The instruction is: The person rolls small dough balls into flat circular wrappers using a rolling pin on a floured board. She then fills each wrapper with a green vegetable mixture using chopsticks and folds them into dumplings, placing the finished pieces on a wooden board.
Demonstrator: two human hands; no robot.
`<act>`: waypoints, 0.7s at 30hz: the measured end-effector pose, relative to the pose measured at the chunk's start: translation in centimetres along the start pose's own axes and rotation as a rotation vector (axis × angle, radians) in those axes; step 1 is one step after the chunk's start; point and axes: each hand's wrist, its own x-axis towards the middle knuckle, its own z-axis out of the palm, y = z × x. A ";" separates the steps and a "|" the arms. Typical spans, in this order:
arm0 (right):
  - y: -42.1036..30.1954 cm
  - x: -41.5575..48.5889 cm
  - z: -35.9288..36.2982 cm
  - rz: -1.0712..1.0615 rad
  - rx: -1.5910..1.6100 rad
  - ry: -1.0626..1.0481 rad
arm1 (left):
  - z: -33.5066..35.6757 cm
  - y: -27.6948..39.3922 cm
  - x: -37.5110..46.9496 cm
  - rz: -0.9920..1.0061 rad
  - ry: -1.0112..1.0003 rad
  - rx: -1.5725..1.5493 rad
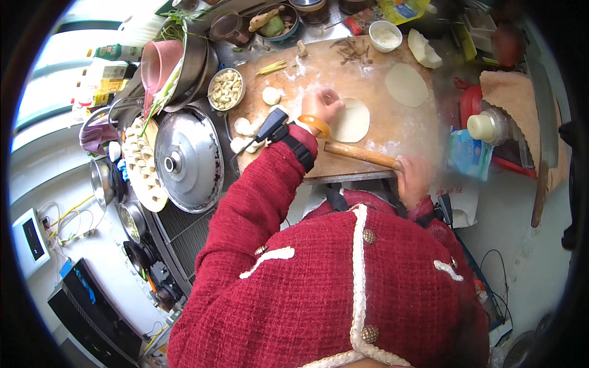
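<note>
A wooden rolling pin point(361, 152) lies slantwise over the front of the floured wooden board point(317, 60). My right hand point(413, 179) is closed around its right end. Beyond the pin lies a flat round of dough point(353, 122). My left hand point(322, 105), fingers curled, is at that round's left edge; its fingertips are partly hidden, so a grip on the dough cannot be made out. Left of this hand are a small dough disc point(271, 95) and several dough lumps point(243, 126). Another rolled round point(407, 85) rests at the board's right.
A bowl of pale pieces point(226, 89), a large metal lid point(188, 161) and a tray of small shaped dough pieces point(145, 170) stand left. A bowl of white powder point(385, 37) sits at the back. Rightward are a blue-white packet point(469, 154) and a large knife point(547, 129).
</note>
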 end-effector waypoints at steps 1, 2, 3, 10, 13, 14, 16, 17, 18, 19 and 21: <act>-0.1 0.1 -0.1 -0.003 -0.006 0.007 | -0.5 0.0 0.7 0.031 0.019 0.001; -0.1 0.2 -0.3 0.005 -0.017 0.001 | -1.1 -0.1 1.6 0.016 0.017 -0.078; -0.1 0.2 -0.4 -0.002 -0.009 0.013 | -1.7 0.0 2.6 0.002 0.018 -0.157; 0.4 -0.4 -0.3 0.050 0.007 0.011 | -6.2 0.1 7.8 0.028 0.163 0.071; 0.7 -0.8 -0.3 0.049 -0.012 0.009 | -7.8 -0.1 7.2 0.084 0.287 0.037; 0.9 -0.8 -0.3 0.051 -0.015 0.014 | -8.6 -0.3 6.5 0.073 0.312 0.073; 1.1 -0.8 -0.2 0.061 -0.010 0.017 | -10.2 -0.8 4.6 0.070 0.359 0.100; 1.2 -0.7 -0.1 0.064 -0.003 0.013 | -10.9 -1.2 3.5 0.088 0.391 0.193; 1.3 -0.6 0.0 0.067 0.002 0.010 | -11.4 -1.6 2.2 0.067 0.415 0.316; 1.3 -0.5 0.2 0.069 0.006 0.009 | -11.6 -2.2 0.5 0.073 0.452 0.439; 1.3 -0.4 0.4 0.071 0.019 0.031 | -11.1 -3.3 -2.8 0.096 0.475 0.592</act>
